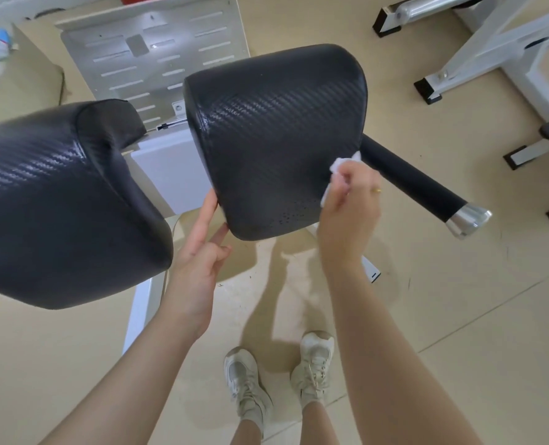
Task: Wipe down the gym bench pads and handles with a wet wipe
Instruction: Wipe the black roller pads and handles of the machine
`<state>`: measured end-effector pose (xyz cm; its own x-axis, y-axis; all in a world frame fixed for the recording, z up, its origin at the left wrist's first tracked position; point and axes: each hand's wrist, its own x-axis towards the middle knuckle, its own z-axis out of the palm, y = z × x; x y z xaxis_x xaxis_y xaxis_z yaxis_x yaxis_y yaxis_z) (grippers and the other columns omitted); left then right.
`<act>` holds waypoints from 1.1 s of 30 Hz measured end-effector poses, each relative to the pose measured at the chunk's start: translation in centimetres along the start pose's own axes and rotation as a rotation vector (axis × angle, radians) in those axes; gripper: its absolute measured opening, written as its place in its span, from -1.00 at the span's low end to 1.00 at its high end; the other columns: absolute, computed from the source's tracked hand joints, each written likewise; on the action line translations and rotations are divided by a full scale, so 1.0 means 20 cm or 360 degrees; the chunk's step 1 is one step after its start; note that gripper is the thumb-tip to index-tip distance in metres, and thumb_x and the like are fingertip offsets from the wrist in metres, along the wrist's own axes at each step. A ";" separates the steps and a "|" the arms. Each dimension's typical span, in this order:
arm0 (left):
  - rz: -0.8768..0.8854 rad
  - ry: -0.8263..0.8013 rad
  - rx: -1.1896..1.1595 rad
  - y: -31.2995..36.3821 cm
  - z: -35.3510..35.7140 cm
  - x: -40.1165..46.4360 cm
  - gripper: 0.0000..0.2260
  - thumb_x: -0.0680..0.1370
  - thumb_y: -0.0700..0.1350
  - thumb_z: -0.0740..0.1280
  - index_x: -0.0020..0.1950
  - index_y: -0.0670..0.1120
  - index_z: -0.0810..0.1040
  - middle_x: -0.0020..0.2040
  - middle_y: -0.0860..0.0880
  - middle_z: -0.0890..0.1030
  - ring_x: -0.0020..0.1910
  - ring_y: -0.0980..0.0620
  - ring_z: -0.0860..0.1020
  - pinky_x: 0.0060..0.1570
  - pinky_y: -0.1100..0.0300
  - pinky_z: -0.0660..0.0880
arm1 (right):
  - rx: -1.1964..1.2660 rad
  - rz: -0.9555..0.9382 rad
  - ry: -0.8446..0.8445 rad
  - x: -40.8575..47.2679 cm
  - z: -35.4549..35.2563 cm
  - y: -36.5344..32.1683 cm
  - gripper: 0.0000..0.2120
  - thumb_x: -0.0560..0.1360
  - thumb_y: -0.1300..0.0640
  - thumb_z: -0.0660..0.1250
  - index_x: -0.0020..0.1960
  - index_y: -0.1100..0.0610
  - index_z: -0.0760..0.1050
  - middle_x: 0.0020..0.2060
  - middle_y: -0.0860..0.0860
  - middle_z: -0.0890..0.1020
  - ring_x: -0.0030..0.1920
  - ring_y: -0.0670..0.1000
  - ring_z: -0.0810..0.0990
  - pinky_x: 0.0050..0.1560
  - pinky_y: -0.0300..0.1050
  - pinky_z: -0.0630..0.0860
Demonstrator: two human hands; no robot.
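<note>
The right hand (350,203) pinches a crumpled white wet wipe (340,175) and presses it against the right edge of the black, carbon-weave vinyl bench pad (273,133). The left hand (199,248) steadies the pad's lower left corner, fingers mostly straight and touching its edge. Just behind the wipe, a black foam-covered handle with a silver end cap (421,187) juts out to the right.

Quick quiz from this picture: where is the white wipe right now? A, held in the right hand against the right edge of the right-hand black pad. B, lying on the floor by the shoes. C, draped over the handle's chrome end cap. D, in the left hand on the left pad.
A: the right hand pinches the wipe against the right edge of the pad, while the left hand only touches that pad's lower left edge.
</note>
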<state>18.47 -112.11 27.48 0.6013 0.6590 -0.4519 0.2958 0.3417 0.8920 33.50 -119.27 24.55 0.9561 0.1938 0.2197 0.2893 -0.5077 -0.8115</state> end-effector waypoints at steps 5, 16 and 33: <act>0.0020 -0.0005 -0.0026 -0.01 0.01 0.01 -0.24 0.43 -0.45 -0.01 0.39 0.31 0.26 0.34 0.38 0.36 0.34 0.20 0.37 0.30 0.09 0.29 | 0.0143 -0.0045 -0.0470 -0.28 0.07 -0.05 -0.74 0.48 0.21 0.07 -0.02 0.20 0.53 -0.15 -0.06 0.39 -0.24 -0.12 0.31 -0.25 -0.43 0.29; -0.0026 -0.0009 0.0041 -0.01 0.00 0.01 -0.25 0.45 -0.43 0.01 0.37 0.36 0.24 0.32 0.45 0.33 0.33 0.26 0.36 0.35 0.07 0.26 | 0.0098 0.0093 -0.0003 -0.16 -0.08 0.10 -0.82 0.54 0.36 0.17 0.03 0.23 0.52 -0.15 -0.06 0.46 -0.23 -0.18 0.41 -0.17 -0.46 0.36; -0.0045 0.0096 0.0097 0.02 0.06 -0.02 -0.24 0.46 -0.45 0.01 0.42 0.33 0.18 0.32 0.45 0.31 0.33 0.28 0.35 0.35 0.09 0.28 | 0.0345 0.0308 -0.0375 -0.17 -0.10 0.02 -0.86 0.41 0.23 0.18 -0.21 0.00 0.43 -0.32 -0.11 0.56 -0.30 -0.05 0.53 -0.23 -0.22 0.43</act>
<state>19.20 -113.02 28.07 0.5468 0.6895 -0.4749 0.3576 0.3206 0.8771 30.40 -121.81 24.56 0.9481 0.3123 -0.0595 0.0635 -0.3694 -0.9271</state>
